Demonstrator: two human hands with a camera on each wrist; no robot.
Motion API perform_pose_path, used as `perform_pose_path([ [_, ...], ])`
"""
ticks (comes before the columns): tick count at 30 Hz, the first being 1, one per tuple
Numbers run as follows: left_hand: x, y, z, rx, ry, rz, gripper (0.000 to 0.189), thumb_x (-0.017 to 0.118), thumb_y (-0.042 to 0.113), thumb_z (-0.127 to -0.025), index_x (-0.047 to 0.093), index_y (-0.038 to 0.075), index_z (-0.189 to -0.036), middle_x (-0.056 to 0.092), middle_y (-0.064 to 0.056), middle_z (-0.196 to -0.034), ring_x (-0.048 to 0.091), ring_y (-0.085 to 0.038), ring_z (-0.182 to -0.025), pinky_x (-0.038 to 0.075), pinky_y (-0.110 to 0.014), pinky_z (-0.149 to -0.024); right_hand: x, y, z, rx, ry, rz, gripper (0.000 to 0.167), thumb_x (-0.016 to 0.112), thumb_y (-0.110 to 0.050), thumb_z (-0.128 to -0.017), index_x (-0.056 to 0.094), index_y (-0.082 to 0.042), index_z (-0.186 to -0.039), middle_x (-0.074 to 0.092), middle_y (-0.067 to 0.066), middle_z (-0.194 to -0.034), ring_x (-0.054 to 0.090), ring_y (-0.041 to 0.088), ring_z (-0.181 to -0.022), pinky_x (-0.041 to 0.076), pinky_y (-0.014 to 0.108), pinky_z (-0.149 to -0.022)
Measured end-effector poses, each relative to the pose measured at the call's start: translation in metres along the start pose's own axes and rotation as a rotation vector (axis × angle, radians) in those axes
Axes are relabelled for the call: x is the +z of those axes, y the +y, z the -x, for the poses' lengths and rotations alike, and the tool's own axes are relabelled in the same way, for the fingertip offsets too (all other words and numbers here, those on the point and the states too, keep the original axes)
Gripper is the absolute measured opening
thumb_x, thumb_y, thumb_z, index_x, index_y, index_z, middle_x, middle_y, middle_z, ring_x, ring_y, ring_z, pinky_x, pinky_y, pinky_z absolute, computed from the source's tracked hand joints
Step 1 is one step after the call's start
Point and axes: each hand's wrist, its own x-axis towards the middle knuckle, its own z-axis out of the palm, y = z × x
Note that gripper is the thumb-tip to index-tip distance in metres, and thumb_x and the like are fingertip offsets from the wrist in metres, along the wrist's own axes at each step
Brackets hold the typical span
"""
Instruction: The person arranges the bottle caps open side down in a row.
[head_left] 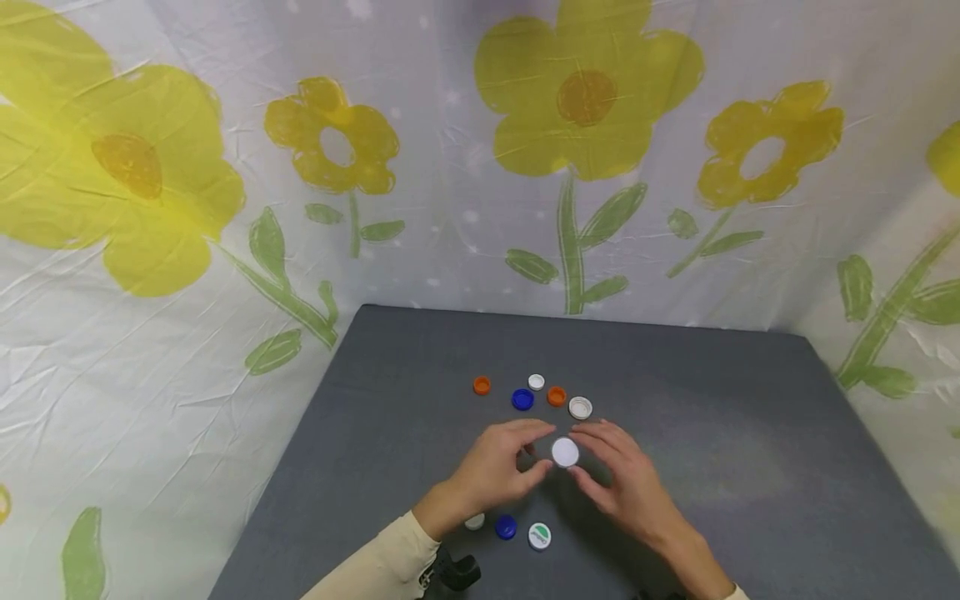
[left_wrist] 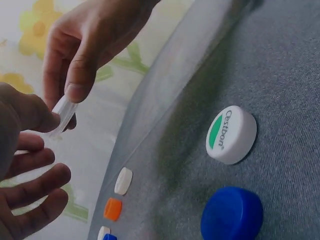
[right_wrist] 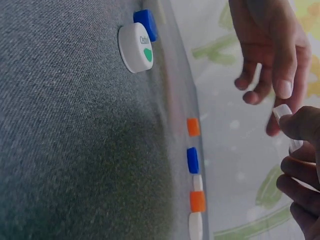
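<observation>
A white bottle cap (head_left: pixel 565 452) is held up between my two hands over the grey table, its flat white face turned to the head camera. From the right, my right hand (head_left: pixel 626 479) pinches its edge with thumb and forefinger. My left hand (head_left: pixel 491 462) has thumb and forefinger at the opposite edge, the other fingers spread loosely in the left wrist view. Below the hands lies a white cap with green print (left_wrist: pixel 232 135), beside a blue cap (left_wrist: pixel 232 215). A further white cap (head_left: pixel 474 522) is partly covered by my left wrist.
Beyond the hands, hollow side up, lie a left orange cap (head_left: pixel 482 385), a blue cap (head_left: pixel 522 399), a small white cap (head_left: pixel 536 382), another orange cap (head_left: pixel 557 396) and a larger white cap (head_left: pixel 580 407). A flower-printed curtain (head_left: pixel 450 167) stands behind the grey table (head_left: pixel 750 433).
</observation>
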Motion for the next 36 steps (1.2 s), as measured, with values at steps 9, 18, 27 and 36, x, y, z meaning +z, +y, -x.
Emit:
perform_pose_path([
  [9, 0.008, 0.015, -0.008, 0.117, -0.128, -0.249, 0.038, 0.087, 0.032, -0.096, 0.079, 0.016, -0.13, 0.08, 0.003, -0.127, 0.076, -0.011, -0.109, 0.06, -0.025, -0.094, -0.016, -0.003, 0.013, 0.031, -0.054, 0.031, 0.046, 0.095, -0.01, -0.077, 0.079, -0.005, -0.119, 0.078, 0.009, -0.123, 0.072, 0.038, -0.116, 0.021, 0.015, -0.129],
  [18, 0.022, 0.02, -0.011, 0.252, -0.287, -0.349, 0.036, 0.082, 0.04, -0.1, 0.081, 0.018, -0.127, 0.081, 0.008, -0.122, 0.074, -0.009, -0.106, 0.058, -0.024, -0.092, -0.031, -0.008, 0.033, 0.06, -0.133, 0.042, 0.041, 0.098, -0.016, -0.079, 0.08, -0.014, -0.117, 0.077, 0.0, -0.121, 0.073, 0.029, -0.114, 0.022, 0.011, -0.126],
  [27, 0.03, 0.029, -0.008, 0.31, -0.397, -0.478, 0.028, 0.079, 0.046, -0.101, 0.081, 0.027, -0.121, 0.08, 0.015, -0.118, 0.07, -0.005, -0.106, 0.052, -0.022, -0.082, -0.028, -0.011, 0.051, 0.096, -0.196, 0.088, 0.043, 0.101, -0.023, -0.077, 0.081, -0.02, -0.115, 0.077, -0.007, -0.121, 0.074, 0.022, -0.114, 0.04, 0.019, -0.121],
  [36, 0.041, 0.031, -0.001, 0.329, -0.47, -0.501, 0.023, 0.083, 0.044, -0.097, 0.08, 0.029, -0.113, 0.078, 0.019, -0.108, 0.066, -0.004, -0.094, 0.042, -0.019, -0.072, -0.025, -0.015, 0.062, 0.153, -0.314, 0.125, 0.036, 0.1, -0.034, -0.079, 0.082, -0.025, -0.109, 0.076, -0.009, -0.123, 0.075, 0.025, -0.116, 0.061, 0.057, -0.095],
])
